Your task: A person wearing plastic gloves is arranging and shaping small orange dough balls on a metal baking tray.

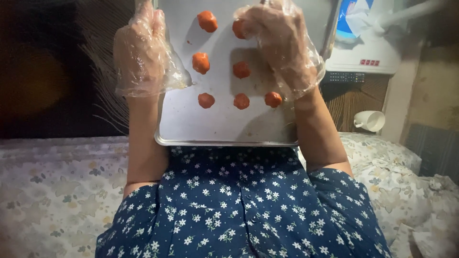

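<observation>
Floral bedspread (52, 186), dim wooden backdrop (356, 98)

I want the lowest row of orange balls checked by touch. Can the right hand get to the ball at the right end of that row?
Probably yes. The right hand hovers over the tray just above that orange ball, and nothing lies between them.

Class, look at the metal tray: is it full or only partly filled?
Partly filled: the tray holds a few orange balls; its near part is bare.
</observation>
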